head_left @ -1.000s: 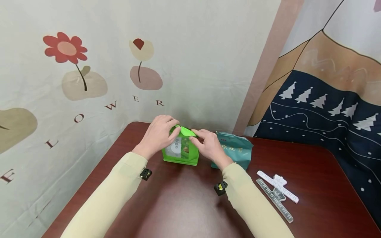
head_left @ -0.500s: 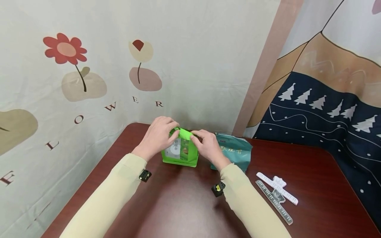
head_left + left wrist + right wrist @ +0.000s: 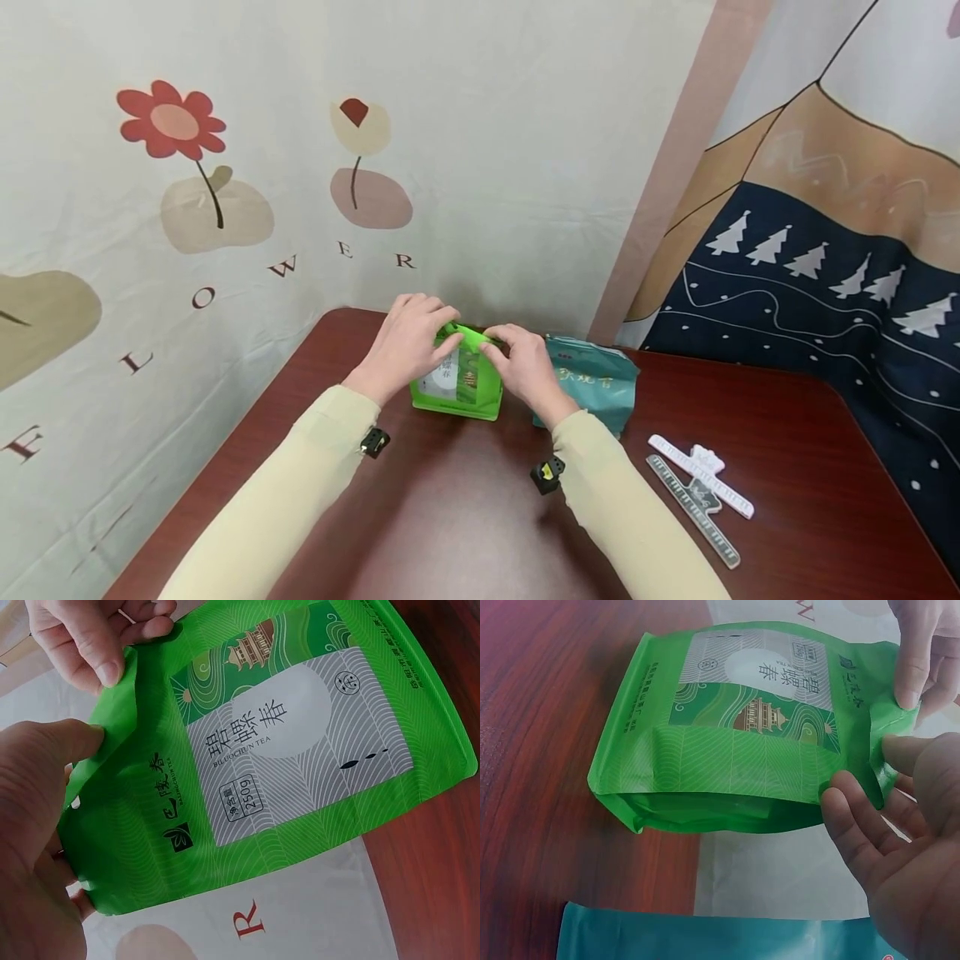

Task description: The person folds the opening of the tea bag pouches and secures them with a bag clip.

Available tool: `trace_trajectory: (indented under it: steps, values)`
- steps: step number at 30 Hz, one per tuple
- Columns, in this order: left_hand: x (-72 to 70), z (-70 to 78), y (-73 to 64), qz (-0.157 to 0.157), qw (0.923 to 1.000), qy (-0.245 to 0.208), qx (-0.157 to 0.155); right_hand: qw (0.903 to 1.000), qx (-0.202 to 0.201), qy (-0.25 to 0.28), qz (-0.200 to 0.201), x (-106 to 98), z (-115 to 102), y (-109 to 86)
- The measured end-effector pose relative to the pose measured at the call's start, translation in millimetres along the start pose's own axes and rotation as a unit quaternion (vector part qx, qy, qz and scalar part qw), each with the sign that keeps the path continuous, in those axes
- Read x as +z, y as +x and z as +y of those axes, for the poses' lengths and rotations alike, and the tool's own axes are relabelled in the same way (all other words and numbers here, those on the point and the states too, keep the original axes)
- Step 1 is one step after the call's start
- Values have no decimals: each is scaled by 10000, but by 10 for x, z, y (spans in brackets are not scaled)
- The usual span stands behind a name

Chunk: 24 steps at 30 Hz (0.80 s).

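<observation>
A green tea bag point(image 3: 468, 392) printed "Biluochun Tea" stands upright near the back of the table, its top edge folded over toward the front. My left hand point(image 3: 405, 342) pinches the folded top at its left end, thumb in front and other fingers behind. At the right end of the fold, my right hand point(image 3: 521, 362) pinches it the same way. In the left wrist view the folded flap point(image 3: 116, 712) runs between both thumbs. The right wrist view shows the bag's gusseted side point(image 3: 727, 811) bulging open below my right fingers.
A teal bag point(image 3: 600, 383) with gold characters stands just right of the green one, behind my right wrist. Two ruler-shaped clips, one white point(image 3: 701, 477) and one clear point(image 3: 693, 512), lie at the right of the dark red table point(image 3: 450, 517). A printed cloth point(image 3: 510, 167) hangs behind.
The raised green flap has been turned down toward the front and shows narrower now. Both hands keep their grip at its ends; the left has shifted slightly right in view.
</observation>
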<state>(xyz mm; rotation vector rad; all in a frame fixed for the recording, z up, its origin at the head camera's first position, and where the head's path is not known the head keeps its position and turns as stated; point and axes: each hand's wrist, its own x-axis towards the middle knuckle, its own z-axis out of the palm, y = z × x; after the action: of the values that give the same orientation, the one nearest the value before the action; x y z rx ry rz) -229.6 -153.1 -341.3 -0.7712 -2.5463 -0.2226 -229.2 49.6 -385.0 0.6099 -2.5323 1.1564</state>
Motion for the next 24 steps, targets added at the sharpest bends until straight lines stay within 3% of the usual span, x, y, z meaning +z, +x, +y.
trace_trajectory:
  steps: [10,20,24]
  values:
    - [36,30,14,221,9994,248,32,9999,114,-58,101,36,0,32]
    - [135,45,17,855,9945,486,364,9990,-181,-88,407,52,13,47]
    - [134,73,31,812,9944,522,430,9988,-218,-81,424,55,9,55]
